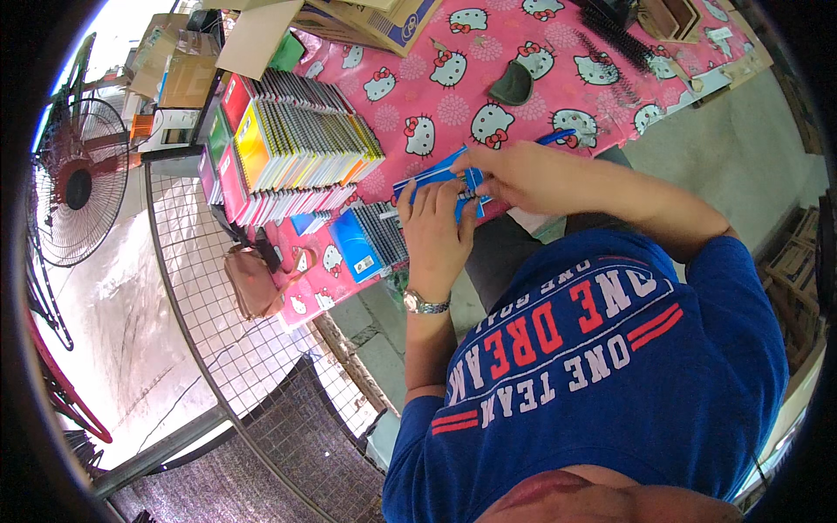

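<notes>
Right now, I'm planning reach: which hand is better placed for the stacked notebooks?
Probably the left hand: it is nearer the stacked notebooks, with the right hand farther to the picture's right.

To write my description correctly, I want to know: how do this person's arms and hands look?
The short sleeves are dark blue. The left hand has a metal watch at its wrist; the right hand shows none. Neither wears a glove.

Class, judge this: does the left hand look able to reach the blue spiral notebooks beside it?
Probably yes: the left hand is close to the blue spiral notebooks and nothing visible blocks the way, though it would first have to leave the blue item beneath.
</notes>
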Available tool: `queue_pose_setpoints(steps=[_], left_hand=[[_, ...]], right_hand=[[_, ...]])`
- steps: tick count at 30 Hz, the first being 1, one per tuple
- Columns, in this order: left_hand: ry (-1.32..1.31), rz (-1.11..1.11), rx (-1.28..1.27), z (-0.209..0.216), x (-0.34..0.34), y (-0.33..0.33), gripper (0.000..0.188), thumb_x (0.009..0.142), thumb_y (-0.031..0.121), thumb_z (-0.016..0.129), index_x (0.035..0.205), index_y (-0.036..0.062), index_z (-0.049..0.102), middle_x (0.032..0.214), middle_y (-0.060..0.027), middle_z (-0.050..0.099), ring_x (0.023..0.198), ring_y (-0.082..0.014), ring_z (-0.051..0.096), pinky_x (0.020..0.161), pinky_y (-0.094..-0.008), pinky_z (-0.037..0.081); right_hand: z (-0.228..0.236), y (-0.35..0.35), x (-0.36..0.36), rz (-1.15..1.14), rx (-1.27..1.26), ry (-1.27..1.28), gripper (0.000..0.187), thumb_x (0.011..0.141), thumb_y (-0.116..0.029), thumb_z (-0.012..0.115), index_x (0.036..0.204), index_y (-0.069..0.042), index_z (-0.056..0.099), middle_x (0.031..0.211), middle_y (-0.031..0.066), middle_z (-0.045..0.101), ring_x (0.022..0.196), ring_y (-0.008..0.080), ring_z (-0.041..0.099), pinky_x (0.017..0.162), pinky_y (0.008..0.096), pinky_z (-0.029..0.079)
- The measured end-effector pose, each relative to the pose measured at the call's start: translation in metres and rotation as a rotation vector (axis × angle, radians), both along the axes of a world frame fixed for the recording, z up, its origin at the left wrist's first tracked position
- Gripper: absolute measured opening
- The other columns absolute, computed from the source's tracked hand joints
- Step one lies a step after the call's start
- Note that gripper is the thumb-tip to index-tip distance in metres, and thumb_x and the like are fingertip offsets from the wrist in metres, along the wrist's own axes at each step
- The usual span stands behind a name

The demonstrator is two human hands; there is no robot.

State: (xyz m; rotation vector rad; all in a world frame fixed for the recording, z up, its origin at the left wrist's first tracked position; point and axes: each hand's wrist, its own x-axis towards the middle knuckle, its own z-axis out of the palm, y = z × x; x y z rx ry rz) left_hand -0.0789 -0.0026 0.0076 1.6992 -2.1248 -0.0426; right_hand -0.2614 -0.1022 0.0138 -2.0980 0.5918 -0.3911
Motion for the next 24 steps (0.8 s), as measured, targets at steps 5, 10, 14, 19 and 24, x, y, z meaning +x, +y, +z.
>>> queue_pose_setpoints(steps=[5, 10, 14, 19, 24], left_hand=[[0.040, -0.061, 0.008, -0.007, 0.008, -0.008, 0.017, 0.092, 0.023, 0.058, 0.099, 0.0073, 0.059, 0.097, -0.0094, 0.065, 0.097, -0.0309, 0.060, 0.106, -0.0488, 0.031], [-0.176, 0.065, -0.096, -0.003, 0.004, 0.000, 0.026, 0.088, 0.031, 0.064, 0.102, 0.0098, 0.060, 0.109, -0.0062, 0.061, 0.121, -0.0313, 0.049, 0.112, -0.0534, 0.021], [-0.234, 0.321, -0.063, -0.011, 0.010, 0.011, 0.034, 0.081, 0.033, 0.072, 0.102, 0.0079, 0.062, 0.112, -0.0094, 0.059, 0.121, -0.0336, 0.046, 0.104, -0.0512, 0.031], [0.068, 0.128, -0.070, -0.014, 0.012, 0.001, 0.033, 0.072, 0.026, 0.080, 0.091, 0.0051, 0.064, 0.095, -0.0108, 0.058, 0.096, -0.0321, 0.050, 0.084, -0.0430, 0.039], [0.098, 0.105, -0.087, -0.014, 0.005, -0.002, 0.035, 0.068, 0.025, 0.082, 0.092, 0.0070, 0.064, 0.097, -0.0095, 0.057, 0.097, -0.0303, 0.050, 0.086, -0.0428, 0.037]], right_hand=[[-0.120, -0.093, 0.009, -0.249, -0.374, -0.020, 0.039, 0.085, -0.019, 0.068, 0.119, -0.005, 0.055, 0.127, 0.0153, 0.054, 0.115, 0.0327, 0.054, 0.093, 0.0440, 0.047], [-0.157, -0.117, 0.001, -0.595, -0.743, 0.295, 0.051, 0.079, -0.034, 0.073, 0.117, -0.004, 0.059, 0.120, 0.0179, 0.057, 0.114, 0.0342, 0.054, 0.101, 0.0429, 0.042], [-0.099, -0.097, 0.015, -0.139, -0.039, 0.005, 0.053, 0.082, -0.038, 0.071, 0.121, -0.004, 0.060, 0.111, 0.0148, 0.062, 0.106, 0.0297, 0.060, 0.102, 0.0389, 0.042], [-0.032, -0.066, 0.009, 0.450, 0.708, -0.300, 0.051, 0.082, -0.031, 0.071, 0.121, -0.001, 0.060, 0.109, 0.0081, 0.062, 0.102, 0.0186, 0.057, 0.092, 0.0332, 0.043], [-0.031, -0.072, 0.002, 0.453, 0.746, -0.255, 0.047, 0.081, -0.027, 0.072, 0.119, -0.001, 0.062, 0.109, 0.0057, 0.057, 0.096, 0.0166, 0.053, 0.086, 0.0311, 0.042]])
